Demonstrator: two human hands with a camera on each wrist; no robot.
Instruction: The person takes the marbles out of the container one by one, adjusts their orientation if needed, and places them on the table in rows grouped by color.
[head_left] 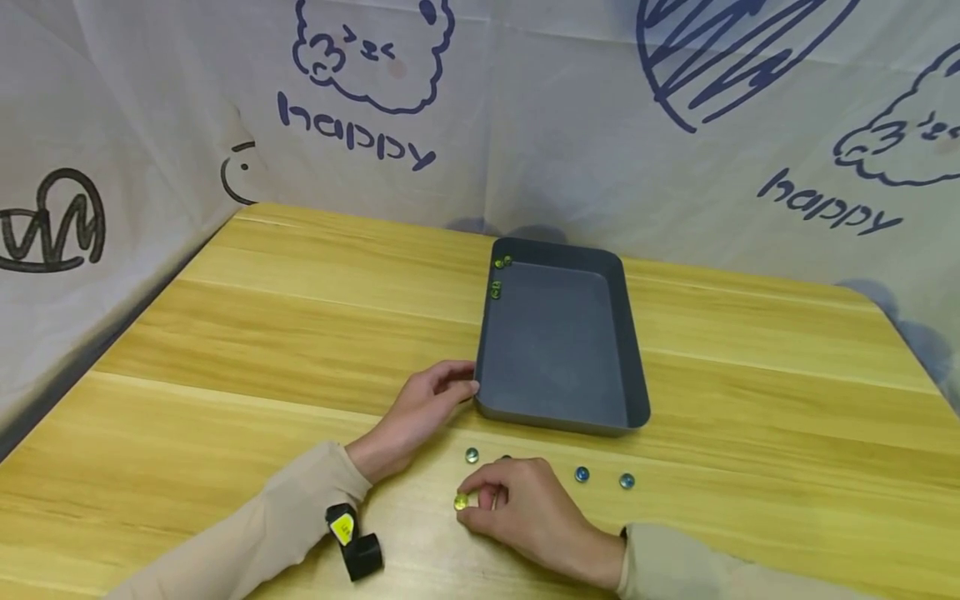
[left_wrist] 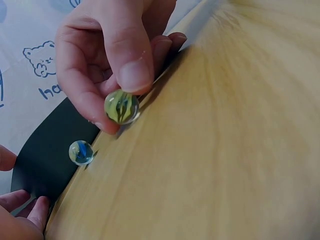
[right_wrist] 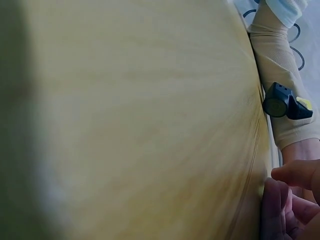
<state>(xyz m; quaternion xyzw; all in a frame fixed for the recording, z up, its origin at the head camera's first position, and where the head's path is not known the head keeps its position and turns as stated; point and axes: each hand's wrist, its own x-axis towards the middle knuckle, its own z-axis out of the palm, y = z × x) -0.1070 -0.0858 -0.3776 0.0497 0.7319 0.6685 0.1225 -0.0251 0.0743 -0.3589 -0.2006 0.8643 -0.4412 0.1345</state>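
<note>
My right hand (head_left: 536, 512) pinches a yellow-streaked glass marble (head_left: 461, 502) between thumb and forefinger, low over the table; the left wrist view shows the same marble (left_wrist: 121, 107) up close. My left hand (head_left: 412, 412) touches the near left side of a dark grey tray (head_left: 630, 350) with its fingertips. Several yellow-green marbles (head_left: 496, 291) lie along the tray's left wall, toward the far end. In front of the tray sit a pale greenish marble (head_left: 472, 455) and two blue marbles (head_left: 582, 474). Another dark one is mostly hidden behind my right hand.
The wooden table (head_left: 300, 333) reaches back to a white cloth (head_left: 525, 125) with drawn figures and lettering. A black wrist camera (head_left: 356, 546) sticks out from my left sleeve. In the right wrist view, the table surface fills most of the picture.
</note>
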